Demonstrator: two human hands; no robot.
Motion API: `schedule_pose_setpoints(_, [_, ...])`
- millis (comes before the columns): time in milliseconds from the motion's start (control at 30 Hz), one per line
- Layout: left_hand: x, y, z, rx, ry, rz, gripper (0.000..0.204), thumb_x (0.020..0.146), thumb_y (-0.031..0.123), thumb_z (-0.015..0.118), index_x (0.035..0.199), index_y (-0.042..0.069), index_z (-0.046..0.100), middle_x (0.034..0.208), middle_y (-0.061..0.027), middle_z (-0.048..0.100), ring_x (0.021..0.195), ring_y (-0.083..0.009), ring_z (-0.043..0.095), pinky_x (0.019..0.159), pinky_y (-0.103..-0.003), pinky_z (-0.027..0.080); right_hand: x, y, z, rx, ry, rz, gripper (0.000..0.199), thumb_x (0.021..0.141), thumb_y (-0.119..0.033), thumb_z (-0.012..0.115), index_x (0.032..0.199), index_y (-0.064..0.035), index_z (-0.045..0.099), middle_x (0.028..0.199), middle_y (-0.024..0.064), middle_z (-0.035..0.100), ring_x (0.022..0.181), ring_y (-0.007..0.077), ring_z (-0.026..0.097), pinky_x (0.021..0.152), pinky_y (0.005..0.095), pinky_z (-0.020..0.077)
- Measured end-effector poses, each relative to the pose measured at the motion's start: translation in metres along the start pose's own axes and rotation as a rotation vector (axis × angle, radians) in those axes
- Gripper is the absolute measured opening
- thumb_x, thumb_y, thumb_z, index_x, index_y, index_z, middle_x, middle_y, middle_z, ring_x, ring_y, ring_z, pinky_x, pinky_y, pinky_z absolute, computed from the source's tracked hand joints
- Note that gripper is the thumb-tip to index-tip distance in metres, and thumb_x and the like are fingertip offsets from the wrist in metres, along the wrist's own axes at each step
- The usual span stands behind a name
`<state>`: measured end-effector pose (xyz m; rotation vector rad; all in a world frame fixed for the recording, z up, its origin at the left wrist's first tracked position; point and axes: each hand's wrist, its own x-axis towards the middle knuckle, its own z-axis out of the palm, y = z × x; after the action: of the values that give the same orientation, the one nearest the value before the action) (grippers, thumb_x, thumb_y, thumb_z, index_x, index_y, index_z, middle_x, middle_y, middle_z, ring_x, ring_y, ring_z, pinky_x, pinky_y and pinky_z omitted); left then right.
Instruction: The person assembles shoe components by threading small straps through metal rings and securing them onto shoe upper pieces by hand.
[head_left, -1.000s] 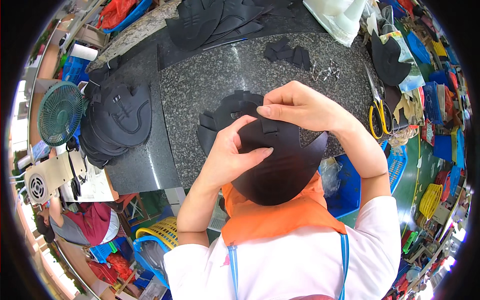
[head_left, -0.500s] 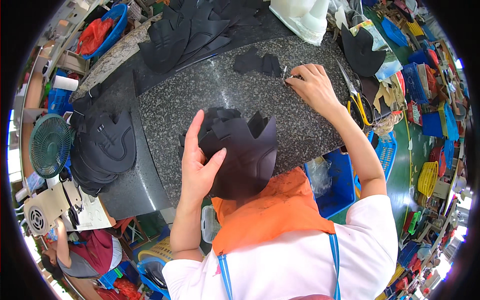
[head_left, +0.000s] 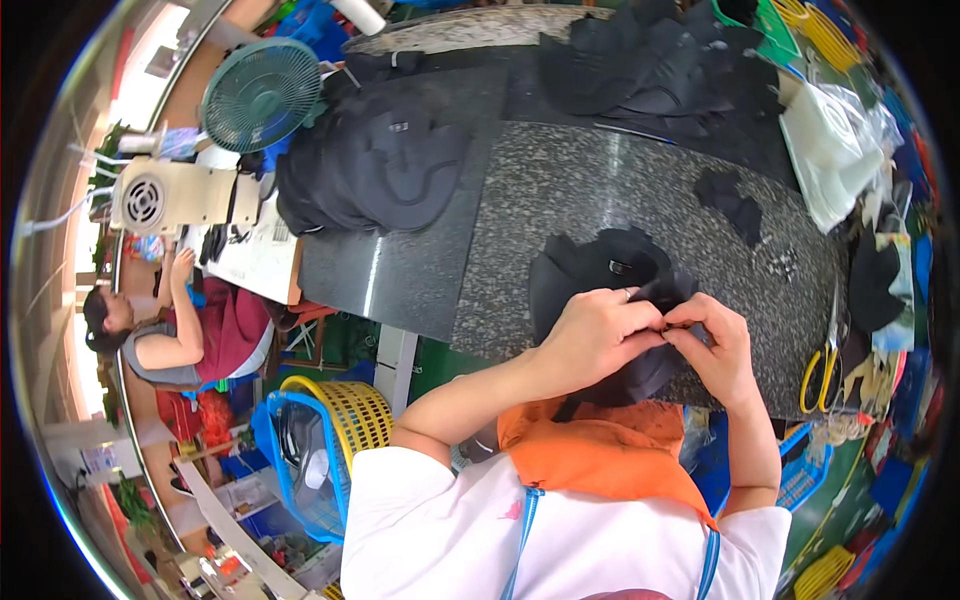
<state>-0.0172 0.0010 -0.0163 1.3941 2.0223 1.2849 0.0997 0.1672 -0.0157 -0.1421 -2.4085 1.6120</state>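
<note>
Both my hands work at a black shoe upper (head_left: 650, 375) at the near edge of the speckled stone tabletop (head_left: 560, 180). My left hand (head_left: 605, 335) grips its edge between thumb and fingers. From the other side my right hand (head_left: 718, 345) pinches at the same spot, the fingertips almost meeting. Anything small between them is too hidden to make out. More black uppers (head_left: 570, 275) lie just beyond my left hand, one with a small pale mark. Small shiny pieces (head_left: 782, 262) and black scraps (head_left: 730, 200) lie farther right on the stone.
Yellow-handled scissors (head_left: 822, 375) lie at the right edge. Stacks of black uppers stand at the left (head_left: 375, 165) and far side (head_left: 650, 60). A white container (head_left: 830, 150) is back right. A green fan (head_left: 262, 95) and a seated co-worker (head_left: 190, 320) at a machine are left.
My right hand has left the small shiny pieces and come to the upper, meeting my left hand, which has closed on its edge. The view has swung to the left.
</note>
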Motion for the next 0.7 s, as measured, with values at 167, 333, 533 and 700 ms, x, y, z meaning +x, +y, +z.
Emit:
schedule_pose_setpoints(167, [-0.009, -0.002, 0.003, -0.152, 0.182, -0.051, 0.010, 0.078, 0.015, 0.074, 0.082, 0.007, 0.068, 0.073, -0.0104, 0.063, 0.063, -0.0259, 0.062, 0.057, -0.035, 0.047, -0.006, 0.003, 0.026, 0.443, 0.188, 0.232, 0.013, 0.079, 0.002, 0.072, 0.088, 0.0000, 0.064, 0.083, 0.0017, 0.059, 0.077, 0.0079, 0.055, 0.069, 0.0227, 0.0444])
schedule_pose_setpoints(333, [-0.006, 0.003, 0.000, -0.123, 0.144, 0.022, 0.025, 0.075, 0.015, 0.075, 0.098, 0.010, 0.068, 0.081, -0.0115, 0.066, 0.071, -0.0302, 0.064, 0.064, -0.038, 0.050, -0.008, -0.001, 0.018, 0.660, 0.120, 0.340, 0.005, 0.080, 0.000, 0.069, 0.080, -0.0001, 0.064, 0.080, -0.0007, 0.058, 0.074, 0.0062, 0.052, 0.066, 0.0208, 0.0407])
schedule_pose_setpoints(533, [-0.004, -0.003, -0.013, 0.200, 0.077, 0.235, 0.040, 0.068, 0.015, 0.080, 0.106, 0.012, 0.067, 0.089, -0.0088, 0.069, 0.070, -0.0283, 0.066, 0.061, -0.034, 0.053, 0.001, -0.001, 0.007, 0.669, -0.095, 0.471, 0.010, 0.081, -0.010, 0.072, 0.077, -0.0026, 0.068, 0.074, -0.0028, 0.062, 0.071, 0.0054, 0.054, 0.064, 0.0216, 0.0423])
schedule_pose_setpoints(700, [0.000, 0.001, -0.009, 0.042, 0.149, 0.041, 0.036, 0.073, 0.004, 0.077, 0.108, 0.010, 0.068, 0.089, -0.0098, 0.069, 0.081, -0.0220, 0.068, 0.071, -0.030, 0.053, -0.009, -0.003, 0.025, 0.611, 0.187, 0.205, 0.006, 0.084, -0.006, 0.072, 0.087, -0.0010, 0.071, 0.082, 0.0012, 0.062, 0.076, 0.0064, 0.056, 0.065, 0.0206, 0.0428])
